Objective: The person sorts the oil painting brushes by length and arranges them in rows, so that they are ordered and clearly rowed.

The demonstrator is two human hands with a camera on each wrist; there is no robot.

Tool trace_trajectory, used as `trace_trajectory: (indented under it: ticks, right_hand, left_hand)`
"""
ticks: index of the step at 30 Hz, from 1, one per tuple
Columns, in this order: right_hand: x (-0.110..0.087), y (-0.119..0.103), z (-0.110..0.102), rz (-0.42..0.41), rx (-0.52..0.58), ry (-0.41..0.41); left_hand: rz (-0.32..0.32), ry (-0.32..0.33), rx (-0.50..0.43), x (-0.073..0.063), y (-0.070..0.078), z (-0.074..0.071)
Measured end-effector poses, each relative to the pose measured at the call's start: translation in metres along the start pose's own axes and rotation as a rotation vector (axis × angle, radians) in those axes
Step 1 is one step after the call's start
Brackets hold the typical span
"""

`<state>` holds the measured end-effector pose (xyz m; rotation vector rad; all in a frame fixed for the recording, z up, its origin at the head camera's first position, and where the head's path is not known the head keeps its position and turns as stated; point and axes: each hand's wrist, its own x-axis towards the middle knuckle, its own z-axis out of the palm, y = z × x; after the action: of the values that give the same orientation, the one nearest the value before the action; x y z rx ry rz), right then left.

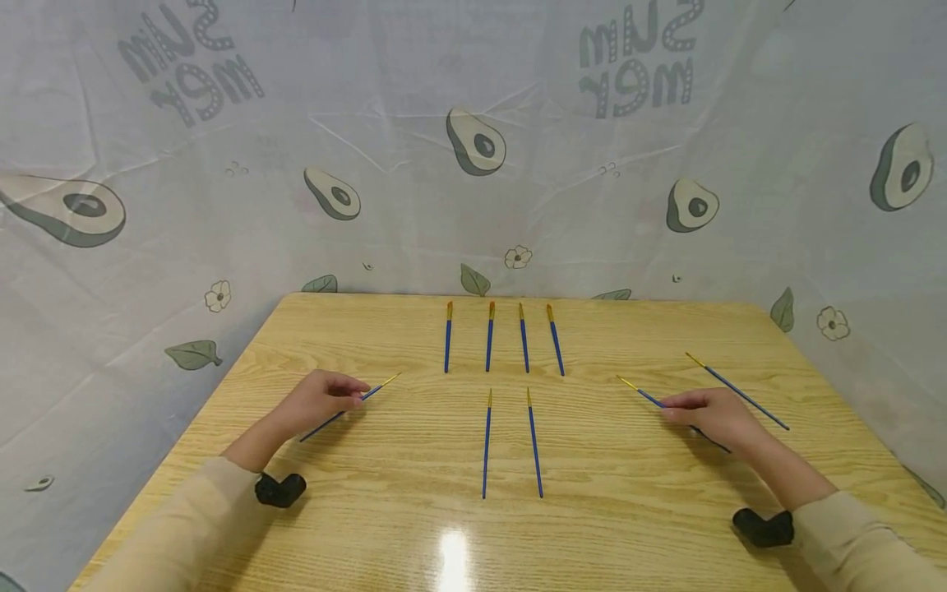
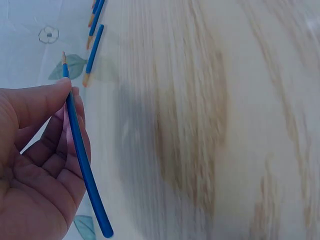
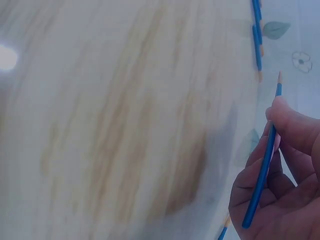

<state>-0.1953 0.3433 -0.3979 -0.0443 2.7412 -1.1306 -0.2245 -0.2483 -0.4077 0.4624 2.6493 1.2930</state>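
My left hand (image 1: 323,401) pinches a thin blue paintbrush (image 2: 85,155) between thumb and fingers, its tip slanting toward the far middle of the table. On the other side, my right hand (image 1: 709,415) pinches a similar blue paintbrush (image 3: 260,185), with its tip angled up and to the left in the head view. Between the hands lie two thin brushes, one on the left (image 1: 487,444) and one on the right (image 1: 535,444), roughly side by side. Beyond my right hand another thin brush (image 1: 740,392) lies slantwise on the wood.
Several thicker brushes (image 1: 448,341) lie in a row near the back edge of the wooden table (image 1: 385,526). A patterned cloth (image 1: 414,230) hangs behind the table. Black wrist devices (image 1: 279,490) sit by both sleeves.
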Motion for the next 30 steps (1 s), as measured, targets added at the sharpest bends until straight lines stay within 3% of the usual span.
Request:
trace_trajectory:
  ticks: [22, 30]
  right_hand:
    - [-0.003, -0.032, 0.021, -0.014, 0.049, -0.03]
    - [-0.002, -0.043, 0.032, -0.012, 0.079, -0.051]
  left_hand:
    - [-0.019, -0.092, -0.176, 0.004, 0.026, 0.028]
    - [-0.06, -0.108, -0.231, 0.008, 0.029, 0.038]
